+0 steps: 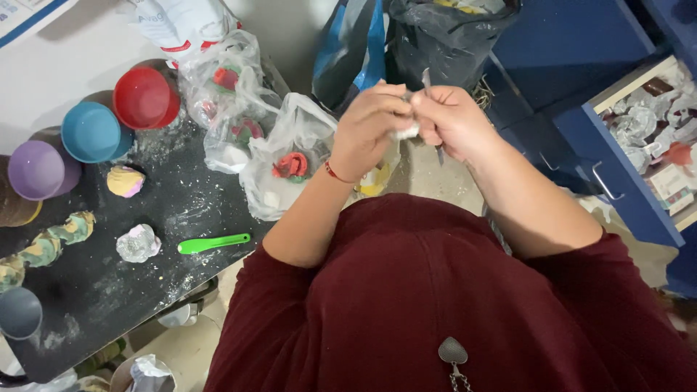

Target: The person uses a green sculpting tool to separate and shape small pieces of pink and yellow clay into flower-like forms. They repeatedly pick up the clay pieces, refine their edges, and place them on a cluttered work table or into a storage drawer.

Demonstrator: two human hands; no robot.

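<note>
Both hands meet in front of the chest, over the floor just right of the black table (109, 290). The left hand (367, 127) curls its fingers shut around a small whitish lump (406, 131), steadying it. The right hand (451, 120) pinches a thin metal tool (427, 78) upright against the lump, fingers closed on it. On the dusty, powder-streaked table sit smooth plastic cups, red (145, 98), blue (91, 132) and purple (36, 169), a flat green scraper (212, 243) and crinkled clear bags (287, 156) of red and green lumps.
</note>
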